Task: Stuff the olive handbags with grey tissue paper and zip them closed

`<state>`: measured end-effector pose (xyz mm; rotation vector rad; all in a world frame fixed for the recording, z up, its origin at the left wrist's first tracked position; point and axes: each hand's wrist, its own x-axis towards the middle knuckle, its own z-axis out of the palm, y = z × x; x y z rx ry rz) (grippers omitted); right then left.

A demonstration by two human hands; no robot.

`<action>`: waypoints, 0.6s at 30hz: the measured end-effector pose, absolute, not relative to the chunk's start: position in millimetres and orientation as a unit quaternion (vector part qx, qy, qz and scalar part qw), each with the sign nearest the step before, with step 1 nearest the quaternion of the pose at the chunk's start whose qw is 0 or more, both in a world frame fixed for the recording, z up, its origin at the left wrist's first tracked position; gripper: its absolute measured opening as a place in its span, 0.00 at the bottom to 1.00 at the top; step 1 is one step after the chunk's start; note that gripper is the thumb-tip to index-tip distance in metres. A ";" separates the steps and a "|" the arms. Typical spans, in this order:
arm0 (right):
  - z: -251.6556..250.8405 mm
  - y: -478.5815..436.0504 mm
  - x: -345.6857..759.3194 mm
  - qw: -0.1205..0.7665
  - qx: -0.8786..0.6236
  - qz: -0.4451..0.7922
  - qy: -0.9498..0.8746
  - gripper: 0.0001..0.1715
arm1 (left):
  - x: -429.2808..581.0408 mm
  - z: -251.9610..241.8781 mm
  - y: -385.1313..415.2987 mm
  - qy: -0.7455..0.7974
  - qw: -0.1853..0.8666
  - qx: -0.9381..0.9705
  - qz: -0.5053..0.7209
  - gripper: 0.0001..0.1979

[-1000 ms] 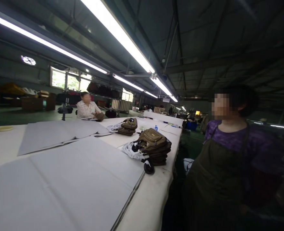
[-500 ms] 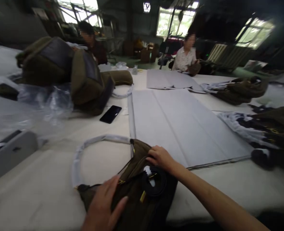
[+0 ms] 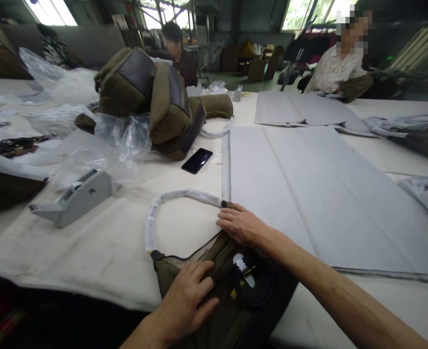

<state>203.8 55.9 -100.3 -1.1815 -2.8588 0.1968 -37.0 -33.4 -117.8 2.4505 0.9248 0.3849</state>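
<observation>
An olive-brown bag (image 3: pixel 214 300) lies at the near edge of the white table (image 3: pixel 101 242). Its handle (image 3: pixel 170 203) is wrapped in white paper and curves up to the left. A coiled black strap (image 3: pixel 252 283) rests on the bag. My left hand (image 3: pixel 187 303) lies flat on the bag's front, fingers spread. My right hand (image 3: pixel 241 225) presses on the bag's top edge where the handle joins, fingers stretched out.
A grey tape dispenser (image 3: pixel 72 198) and a black phone (image 3: pixel 197 160) lie on the table. Olive backpacks (image 3: pixel 152 102) and clear plastic bags (image 3: pixel 101 140) sit behind. Large grey paper sheets (image 3: pixel 308 179) cover the right. Two people sit at the far side.
The view swung from the room and a standing person down to the table. Since half a second ago both hands shifted slightly on the bag, the left hand now flatter.
</observation>
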 end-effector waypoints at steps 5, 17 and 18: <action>-102.0 70.3 191.7 -0.034 -0.280 0.078 -0.956 0.14 | -51.4 -129.8 -35.8 0.405 0.199 0.883 0.132 0.24; -74.2 2.8 225.6 0.119 -0.342 0.007 -0.932 0.13 | -52.7 -102.2 -1.5 0.277 0.020 0.937 0.213 0.06; -70.7 -5.1 225.9 0.135 -0.324 -0.002 -0.937 0.12 | -55.6 -95.6 1.3 0.240 -0.001 0.941 0.238 0.08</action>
